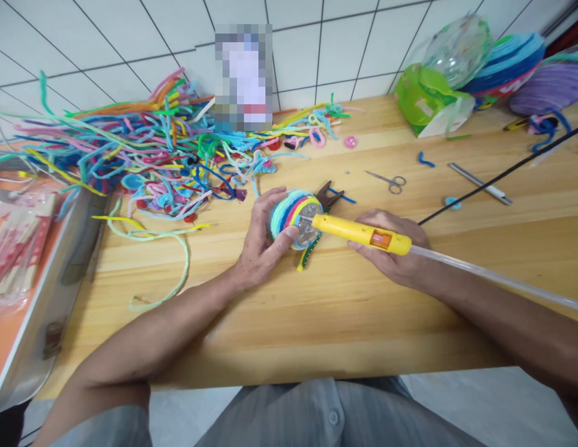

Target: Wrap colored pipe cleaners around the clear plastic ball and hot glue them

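Between the two hands, low over the table (316,323), sits a round ball (289,211) wrapped in fuzzy wire. The left hand (261,239) comes in from the left, with its arm stretched out over the table. Its fingers and thumb curl around the ball and hold it from the left side. The right hand (393,251) rests on the table with the wrist down. It is closed around a yellow glue gun (358,233). The tip of the gun points left and touches the ball. A long clear glue stick (493,276) pokes out of the back of the gun, past the right wrist.

The ball has rings of blue, pink, yellow and light green. A shiny clear patch shows where the tip meets it. Just behind the ball lie dark pliers (328,194). Beyond the left hand is a big messy pile of fuzzy wires (144,149). Beyond the right hand lie small scissors (388,180).
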Available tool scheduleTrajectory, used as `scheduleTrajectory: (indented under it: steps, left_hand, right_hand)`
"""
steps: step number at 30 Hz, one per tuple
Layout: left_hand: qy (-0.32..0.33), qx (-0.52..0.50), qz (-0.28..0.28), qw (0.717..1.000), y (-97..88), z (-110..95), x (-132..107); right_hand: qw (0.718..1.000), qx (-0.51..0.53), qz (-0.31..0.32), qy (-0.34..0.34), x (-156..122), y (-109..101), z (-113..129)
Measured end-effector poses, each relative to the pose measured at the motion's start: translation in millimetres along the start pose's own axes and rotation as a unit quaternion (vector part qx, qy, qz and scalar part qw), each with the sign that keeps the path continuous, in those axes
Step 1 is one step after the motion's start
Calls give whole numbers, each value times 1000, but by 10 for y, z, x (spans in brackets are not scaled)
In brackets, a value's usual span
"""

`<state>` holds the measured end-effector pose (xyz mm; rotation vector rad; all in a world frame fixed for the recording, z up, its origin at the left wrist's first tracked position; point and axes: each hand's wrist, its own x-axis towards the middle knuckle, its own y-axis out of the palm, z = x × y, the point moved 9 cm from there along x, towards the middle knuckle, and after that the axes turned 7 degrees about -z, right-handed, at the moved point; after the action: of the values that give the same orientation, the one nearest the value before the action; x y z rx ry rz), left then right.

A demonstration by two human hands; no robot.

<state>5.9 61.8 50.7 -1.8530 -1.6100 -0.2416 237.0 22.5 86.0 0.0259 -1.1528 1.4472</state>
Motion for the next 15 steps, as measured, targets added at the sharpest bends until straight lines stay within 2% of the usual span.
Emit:
scheduleTrajectory:
  steps: [7, 12, 15]
  left_hand:
    - [1, -6, 3, 1000, 3, 3, -1]
    - [1, -11, 2, 1000, 3, 5, -2]
    - [0, -6, 1, 1000, 3, -1, 1]
  right_hand:
    - [1000, 4, 11, -18, 4, 31, 36]
    - [1000, -2, -20, -4, 6, -4, -3]
    - [1000, -3, 2, -13, -3, 30, 17]
